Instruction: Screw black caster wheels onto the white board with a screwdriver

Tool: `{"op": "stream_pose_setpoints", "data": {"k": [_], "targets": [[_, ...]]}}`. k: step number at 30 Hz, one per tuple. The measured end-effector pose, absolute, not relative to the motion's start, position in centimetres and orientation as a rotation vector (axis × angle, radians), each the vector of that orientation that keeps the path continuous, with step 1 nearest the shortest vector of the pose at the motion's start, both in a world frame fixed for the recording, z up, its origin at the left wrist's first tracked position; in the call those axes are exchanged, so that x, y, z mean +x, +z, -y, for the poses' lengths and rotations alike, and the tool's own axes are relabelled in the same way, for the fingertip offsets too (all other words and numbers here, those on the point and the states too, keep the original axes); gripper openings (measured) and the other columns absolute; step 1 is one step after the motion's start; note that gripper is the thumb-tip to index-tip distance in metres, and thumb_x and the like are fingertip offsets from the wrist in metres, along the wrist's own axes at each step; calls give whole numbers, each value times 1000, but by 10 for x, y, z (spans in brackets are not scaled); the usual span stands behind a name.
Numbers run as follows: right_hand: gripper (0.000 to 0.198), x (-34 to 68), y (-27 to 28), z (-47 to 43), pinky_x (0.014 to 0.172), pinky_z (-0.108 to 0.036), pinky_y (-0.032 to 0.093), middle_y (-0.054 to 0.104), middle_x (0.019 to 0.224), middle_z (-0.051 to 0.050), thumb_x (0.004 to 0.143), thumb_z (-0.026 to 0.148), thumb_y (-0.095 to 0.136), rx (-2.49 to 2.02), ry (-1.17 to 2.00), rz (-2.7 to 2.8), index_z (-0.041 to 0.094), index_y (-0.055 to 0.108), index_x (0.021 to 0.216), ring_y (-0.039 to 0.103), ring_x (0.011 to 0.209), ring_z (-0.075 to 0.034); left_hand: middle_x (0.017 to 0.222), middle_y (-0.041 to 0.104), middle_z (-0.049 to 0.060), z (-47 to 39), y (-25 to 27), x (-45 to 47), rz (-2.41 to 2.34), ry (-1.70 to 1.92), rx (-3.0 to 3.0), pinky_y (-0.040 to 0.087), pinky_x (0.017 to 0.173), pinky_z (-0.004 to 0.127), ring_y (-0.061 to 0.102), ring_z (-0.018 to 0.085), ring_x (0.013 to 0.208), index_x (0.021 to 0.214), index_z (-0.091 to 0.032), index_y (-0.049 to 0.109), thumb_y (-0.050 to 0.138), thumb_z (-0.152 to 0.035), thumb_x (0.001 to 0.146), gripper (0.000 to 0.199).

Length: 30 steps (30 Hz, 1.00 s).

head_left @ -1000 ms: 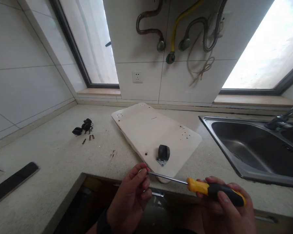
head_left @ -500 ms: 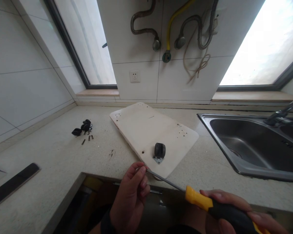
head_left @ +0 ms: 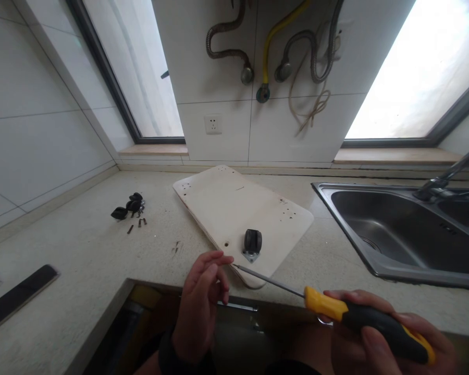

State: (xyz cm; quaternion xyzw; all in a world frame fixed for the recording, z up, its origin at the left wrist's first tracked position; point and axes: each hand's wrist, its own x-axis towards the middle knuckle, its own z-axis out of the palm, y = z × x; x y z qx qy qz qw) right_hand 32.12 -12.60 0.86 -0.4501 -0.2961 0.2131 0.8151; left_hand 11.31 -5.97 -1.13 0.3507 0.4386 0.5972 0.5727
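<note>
Left hand (head_left: 203, 297) no longer pinches tip of screwdriver (head_left: 326, 303); index finger now extends just beside tip; thumb stands drawn back.

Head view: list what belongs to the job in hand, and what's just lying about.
Belongs, seemingly:
screwdriver, held in the right hand
white board
black caster on the board
loose casters and screws, left of the board

Just about:
dark strip, far left
sink and wall socket, both fixtures

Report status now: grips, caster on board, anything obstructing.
Right grip holding screwdriver. Left grip open, fingers beside screwdriver's tip, possibly in the way. Caster on board.
</note>
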Motion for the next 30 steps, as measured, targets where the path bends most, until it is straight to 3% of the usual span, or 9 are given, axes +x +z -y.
{"op": "stream_pose_setpoints", "data": {"k": [3,6,11,18,24,30], "targets": [[49,325,22,119,60,-39,66,73,93,0,64,26,88,-976,444,547,30,53,98,74,83,-27,98,74,8,45,-8,100,-1175,1525,1356,53,85,36,63,24,92,93,-27,79,71,-24,88,10],[49,331,29,113,66,-41,65,74,96,0,65,26,89,-1001,392,566,30,55,101,74,85,-26,104,77,8,28,-2,92,-1142,1466,1765,46,103,43,62,29,107,98,-30,83,69,-12,85,26],[47,339,29,107,73,-42,63,73,104,-1,74,29,86,-1032,363,638,35,58,112,72,95,-26,116,79,7,7,-3,94,-1000,1288,1897,40,111,48,60,31,120,116,-32,81,63,-8,88,41],[46,342,39,92,78,-43,65,74,104,-1,81,23,80,-956,294,851,34,56,119,72,92,-22,133,74,6,-4,-10,97,-964,1205,2114,35,116,51,55,30,130,132,-35,73,59,-9,92,50],[49,346,50,79,56,-38,67,74,103,-6,79,8,78,-818,217,1115,27,58,120,74,86,-26,143,67,7,-19,-39,89,-1036,1294,2402,39,114,53,50,28,136,139,-27,65,48,-10,97,48],[52,334,77,58,55,-41,66,70,103,-7,83,6,73,-764,254,1391,28,55,126,73,84,-26,159,50,8,-21,-75,82,-1224,1530,2447,36,119,53,36,30,150,136,-24,65,46,-10,98,45]]}}
